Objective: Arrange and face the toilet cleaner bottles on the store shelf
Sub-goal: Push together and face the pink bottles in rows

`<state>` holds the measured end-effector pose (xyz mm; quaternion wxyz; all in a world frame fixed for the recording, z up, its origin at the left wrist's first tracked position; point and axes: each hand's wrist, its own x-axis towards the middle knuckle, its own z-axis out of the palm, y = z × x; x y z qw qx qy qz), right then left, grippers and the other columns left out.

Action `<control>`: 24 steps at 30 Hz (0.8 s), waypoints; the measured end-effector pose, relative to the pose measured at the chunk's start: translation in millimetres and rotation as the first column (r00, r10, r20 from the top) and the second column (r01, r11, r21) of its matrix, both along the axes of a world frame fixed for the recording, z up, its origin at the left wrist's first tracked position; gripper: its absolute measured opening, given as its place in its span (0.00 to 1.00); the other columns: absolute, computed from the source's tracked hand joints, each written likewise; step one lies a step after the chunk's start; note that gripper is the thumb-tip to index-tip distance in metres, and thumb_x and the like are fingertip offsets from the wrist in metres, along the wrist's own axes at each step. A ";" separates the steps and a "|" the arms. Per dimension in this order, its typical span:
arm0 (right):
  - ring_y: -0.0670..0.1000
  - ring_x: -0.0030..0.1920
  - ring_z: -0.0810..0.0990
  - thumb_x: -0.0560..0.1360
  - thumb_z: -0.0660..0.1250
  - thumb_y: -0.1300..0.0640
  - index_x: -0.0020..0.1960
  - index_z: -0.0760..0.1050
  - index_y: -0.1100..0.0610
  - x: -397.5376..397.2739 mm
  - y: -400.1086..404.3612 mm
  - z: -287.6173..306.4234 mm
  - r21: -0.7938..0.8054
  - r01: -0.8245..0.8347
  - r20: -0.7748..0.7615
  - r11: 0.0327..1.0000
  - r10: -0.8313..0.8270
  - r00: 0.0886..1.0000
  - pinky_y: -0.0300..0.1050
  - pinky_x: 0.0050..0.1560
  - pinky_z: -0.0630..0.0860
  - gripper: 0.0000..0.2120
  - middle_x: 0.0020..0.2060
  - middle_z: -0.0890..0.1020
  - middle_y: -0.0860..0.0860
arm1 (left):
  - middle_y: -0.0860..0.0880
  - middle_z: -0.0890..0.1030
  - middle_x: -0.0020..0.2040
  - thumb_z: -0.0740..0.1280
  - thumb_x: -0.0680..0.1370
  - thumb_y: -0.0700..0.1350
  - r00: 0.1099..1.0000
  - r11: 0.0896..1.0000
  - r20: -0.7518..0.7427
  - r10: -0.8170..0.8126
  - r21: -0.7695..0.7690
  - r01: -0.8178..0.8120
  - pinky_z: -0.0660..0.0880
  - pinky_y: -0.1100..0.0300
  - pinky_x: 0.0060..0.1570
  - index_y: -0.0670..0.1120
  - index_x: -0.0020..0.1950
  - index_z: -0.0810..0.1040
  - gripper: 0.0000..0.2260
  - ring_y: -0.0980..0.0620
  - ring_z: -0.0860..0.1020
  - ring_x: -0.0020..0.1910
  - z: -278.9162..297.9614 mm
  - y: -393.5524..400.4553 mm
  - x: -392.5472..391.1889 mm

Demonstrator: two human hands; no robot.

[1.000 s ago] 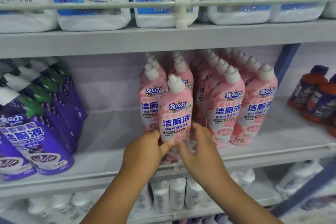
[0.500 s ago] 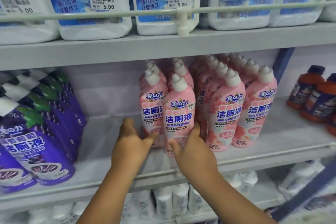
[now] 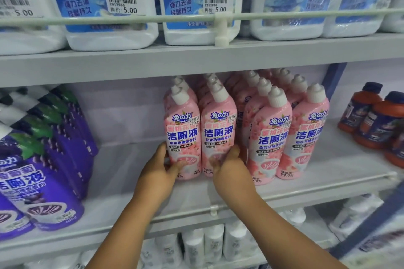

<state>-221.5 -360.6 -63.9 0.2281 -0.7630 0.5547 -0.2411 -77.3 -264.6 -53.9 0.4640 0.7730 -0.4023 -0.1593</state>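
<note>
Pink toilet cleaner bottles with white caps stand in rows on the middle shelf (image 3: pixel 131 181), labels facing out. My left hand (image 3: pixel 161 168) grips the base of the front left pink bottle (image 3: pixel 182 135), thumb across its front. My right hand (image 3: pixel 231 168) holds the base of the pink bottle (image 3: pixel 218 133) beside it, fingers wrapped round its right side. Both bottles stand upright, side by side and touching. Two more front pink bottles (image 3: pixel 271 137) stand to the right, a little nearer the shelf edge.
Purple toilet cleaner bottles (image 3: pixel 41 170) fill the shelf's left end, with a bare gap between them and the pink rows. Orange bottles (image 3: pixel 371 116) stand at the right. White jugs with blue labels (image 3: pixel 109 6) sit on the upper shelf behind a rail. White bottles (image 3: pixel 209 244) stand below.
The pink bottle held at the shelf's front edge has been pushed back level with its left neighbour. My left hand moved from that bottle to the left one.
</note>
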 end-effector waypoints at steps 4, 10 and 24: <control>0.56 0.52 0.82 0.81 0.63 0.49 0.75 0.56 0.63 -1.1 -5.9 2.2 -0.010 -0.041 0.005 0.999 0.041 0.999 0.43 0.47 0.75 0.30 0.57 0.79 0.57 | 0.67 0.79 0.44 0.72 0.76 0.50 1.000 1.000 0.015 -0.006 0.007 0.006 0.68 0.73 0.34 0.64 0.58 0.68 0.17 0.67 0.79 0.40 -0.4 0.9 0.5; 0.53 0.49 0.77 0.80 0.63 0.48 0.72 0.58 0.56 -1.7 -6.6 5.4 0.098 -0.064 0.161 0.993 0.048 0.986 0.41 0.49 0.72 0.26 0.53 0.76 0.52 | 0.66 0.80 0.45 0.72 0.76 0.50 1.000 1.000 -0.004 -0.015 0.007 0.015 0.72 0.68 0.38 0.64 0.59 0.69 0.17 0.66 0.80 0.43 -3.1 -0.3 2.3; 0.63 0.54 0.83 0.79 0.64 0.49 0.75 0.55 0.65 -8.4 0.4 1.4 -0.015 -0.058 0.015 0.998 0.058 0.998 0.53 0.50 0.79 0.34 0.59 0.80 0.64 | 0.58 0.81 0.55 0.70 0.75 0.58 0.997 0.987 0.068 -0.026 0.163 0.014 0.77 0.55 0.55 0.60 0.59 0.71 0.15 0.53 0.81 0.54 -7.4 0.7 4.5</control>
